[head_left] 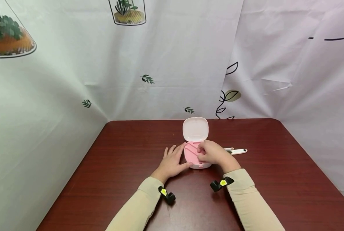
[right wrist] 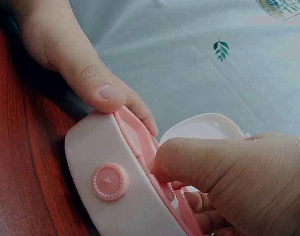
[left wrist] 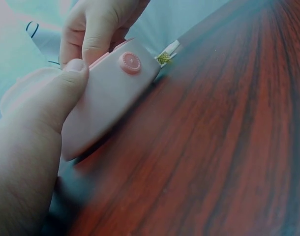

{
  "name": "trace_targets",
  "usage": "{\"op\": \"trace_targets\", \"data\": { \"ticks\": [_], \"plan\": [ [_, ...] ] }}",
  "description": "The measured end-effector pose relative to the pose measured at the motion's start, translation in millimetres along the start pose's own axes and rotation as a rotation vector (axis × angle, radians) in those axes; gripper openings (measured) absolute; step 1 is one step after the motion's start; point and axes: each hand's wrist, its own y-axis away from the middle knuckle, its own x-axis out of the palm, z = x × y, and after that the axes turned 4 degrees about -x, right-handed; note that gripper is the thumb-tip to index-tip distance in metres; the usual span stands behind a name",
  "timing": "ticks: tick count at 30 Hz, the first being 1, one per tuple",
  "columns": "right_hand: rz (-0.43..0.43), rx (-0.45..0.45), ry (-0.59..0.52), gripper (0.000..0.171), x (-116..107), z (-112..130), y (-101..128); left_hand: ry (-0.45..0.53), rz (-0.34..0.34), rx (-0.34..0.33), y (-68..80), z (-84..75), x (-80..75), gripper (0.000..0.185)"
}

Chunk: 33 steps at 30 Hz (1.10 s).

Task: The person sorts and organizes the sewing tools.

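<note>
A small white case [head_left: 200, 166] with a pink inner tray [head_left: 191, 153] lies open at mid-table, its lid [head_left: 195, 129] standing up behind. My left hand [head_left: 174, 159] grips the case's left side, thumb [left wrist: 61, 96] on the front corner beside the round pink button [left wrist: 130, 62]. My right hand [head_left: 209, 154] curls over the right side of the tray. Its thumb [right wrist: 189, 160] and fingers pinch at the pink tray's edge [right wrist: 140, 142]; what lies under the fingers is hidden. The lid [right wrist: 209, 127] also shows in the right wrist view.
A slim white tool [head_left: 237, 151] lies on the dark red wooden table [head_left: 276, 179] just right of my right hand; its tip [left wrist: 168, 53] shows behind the case. Printed white curtains [head_left: 160, 64] close in the table's back and sides.
</note>
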Motion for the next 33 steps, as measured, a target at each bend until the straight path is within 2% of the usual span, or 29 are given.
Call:
{"op": "trace_targets", "data": {
  "ticks": [7, 9, 14, 18, 21, 25, 30, 33],
  "plan": [
    [0.004, -0.008, -0.068, 0.012, -0.2, 0.7, 0.5, 0.012, 0.010, -0.004, 0.5, 2.1, 0.8, 0.090],
    [-0.018, -0.025, -0.091, 0.010, -2.2, -2.4, 1.2, 0.008, 0.017, -0.010, 0.3, 2.6, 1.4, 0.091],
    [-0.173, -0.050, -0.113, 0.012, -14.5, -18.4, 9.0, 0.010, 0.020, -0.011, -1.0, 3.1, 1.8, 0.091],
    [-0.283, 0.004, -0.108, 0.016, -25.3, -37.8, 19.1, 0.022, 0.012, -0.012, -1.8, 2.9, 1.5, 0.091],
    [-0.325, 0.067, -0.112, 0.017, -28.3, -51.3, 26.5, 0.029, 0.010, -0.010, -1.9, 1.7, 0.5, 0.090],
    [-0.322, 0.120, -0.152, 0.021, -24.5, -58.0, 29.4, 0.037, -0.001, -0.002, -1.5, 1.5, -0.8, 0.089],
    [-0.240, 0.141, -0.174, 0.026, -15.1, -56.1, 25.1, 0.033, 0.008, -0.006, -2.5, 2.6, 0.9, 0.089],
    [-0.228, 0.137, -0.165, 0.025, -10.9, -58.4, 25.0, 0.034, 0.016, -0.012, -3.2, 2.0, 1.5, 0.089]
  ]
}}
